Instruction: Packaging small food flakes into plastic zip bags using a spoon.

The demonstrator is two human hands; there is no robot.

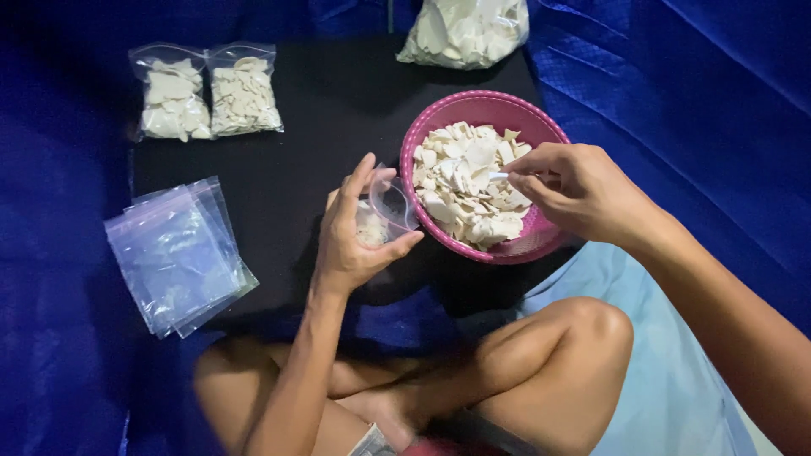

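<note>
My left hand (pixel 353 232) holds a small clear plastic bag (pixel 384 211) open at its mouth, with a few white chips inside. It is just left of a pink basket-weave bowl (pixel 473 105) filled with white chips (pixel 469 181). Over the bowl's right side, my right hand (pixel 579 190) pinches a white chip or small white piece (pixel 498 176) between thumb and fingers. I sit cross-legged, with my knee (pixel 591 325) below the bowl.
Two filled sealed bags (pixel 207 95) of chips lie at the back left on a black mat (pixel 312 110). A stack of empty clear zip bags (pixel 173 253) lies at the left. A large bag of chips (pixel 465 32) stands behind the bowl. Blue tarp (pixel 701 101) surrounds everything.
</note>
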